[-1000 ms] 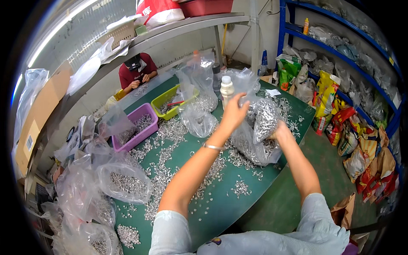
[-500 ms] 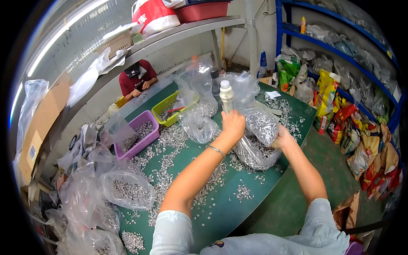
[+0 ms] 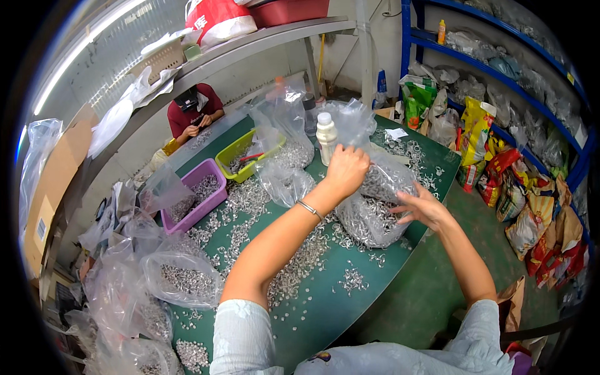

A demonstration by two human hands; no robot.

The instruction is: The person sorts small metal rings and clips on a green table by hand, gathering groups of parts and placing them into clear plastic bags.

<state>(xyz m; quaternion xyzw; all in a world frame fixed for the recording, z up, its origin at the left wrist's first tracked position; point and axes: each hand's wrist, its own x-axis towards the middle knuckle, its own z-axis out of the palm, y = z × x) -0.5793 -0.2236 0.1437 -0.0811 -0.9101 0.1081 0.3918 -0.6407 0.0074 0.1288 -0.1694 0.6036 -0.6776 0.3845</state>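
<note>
Hands apart: left hand (image 3: pixel 349 170) closed on upper plastic bag (image 3: pixel 390 177), right hand (image 3: pixel 422 206) spread beside it, contact unclear. Green worktable (image 3: pixel 312 325) below; upper bag over lower bag (image 3: pixel 367 226), near white-capped bottle (image 3: pixel 325 141); curved metal pieces (image 3: pixel 354 281) scattered.

the left fingers (image 3: pixel 357 157) are partly hidden, and the top edge cuts off the red tub (image 3: pixel 290 10).

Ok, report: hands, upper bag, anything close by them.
Left hand gripping upper clear bag; right hand open at its side. Silvery pieces inside. Pale bottle upright, close beyond left hand.
</note>
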